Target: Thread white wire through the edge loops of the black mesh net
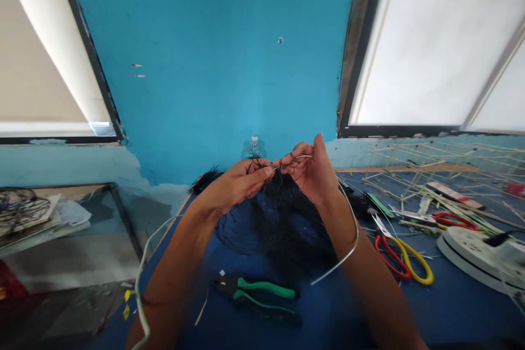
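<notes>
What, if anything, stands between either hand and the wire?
Nothing visible does: the left hand pinches the wire, which also crosses the right hand. Dark strands hang close around it, and the pliers lie nearer the person, out of the way.

Cannot see the base of the bottle (255,146) behind the left hand (244,180); cannot separate blurred dark strands (283,229) below; cannot follow the pale cord (140,284) past the bottom edge.
</notes>
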`<state>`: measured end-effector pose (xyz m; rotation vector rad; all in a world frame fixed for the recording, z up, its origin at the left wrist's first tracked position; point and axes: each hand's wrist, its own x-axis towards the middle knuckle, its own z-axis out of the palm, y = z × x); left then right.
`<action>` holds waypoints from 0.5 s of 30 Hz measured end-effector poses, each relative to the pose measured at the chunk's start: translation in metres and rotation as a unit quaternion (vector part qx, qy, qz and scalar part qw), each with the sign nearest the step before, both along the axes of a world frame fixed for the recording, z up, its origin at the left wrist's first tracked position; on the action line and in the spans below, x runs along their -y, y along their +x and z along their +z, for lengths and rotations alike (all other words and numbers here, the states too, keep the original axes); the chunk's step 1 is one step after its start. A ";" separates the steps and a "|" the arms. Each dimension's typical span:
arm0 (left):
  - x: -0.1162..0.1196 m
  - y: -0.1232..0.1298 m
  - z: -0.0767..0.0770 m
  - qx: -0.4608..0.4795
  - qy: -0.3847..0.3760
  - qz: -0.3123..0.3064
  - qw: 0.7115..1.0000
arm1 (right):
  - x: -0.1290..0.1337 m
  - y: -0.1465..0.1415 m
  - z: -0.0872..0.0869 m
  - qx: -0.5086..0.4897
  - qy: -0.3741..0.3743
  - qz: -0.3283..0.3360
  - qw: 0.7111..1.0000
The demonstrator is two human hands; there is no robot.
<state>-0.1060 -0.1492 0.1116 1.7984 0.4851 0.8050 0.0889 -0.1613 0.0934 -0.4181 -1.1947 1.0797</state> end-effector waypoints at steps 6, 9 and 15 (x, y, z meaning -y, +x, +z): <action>-0.002 0.003 0.005 0.008 0.012 -0.011 1.000 | -0.002 0.008 0.003 -0.007 -0.015 -0.037 0.999; -0.006 0.004 0.007 0.009 0.000 -0.012 1.000 | -0.008 0.009 0.002 -0.004 -0.013 -0.079 0.997; -0.014 0.009 -0.003 -0.028 0.023 -0.029 0.999 | -0.020 0.020 -0.001 0.020 -0.037 -0.069 0.997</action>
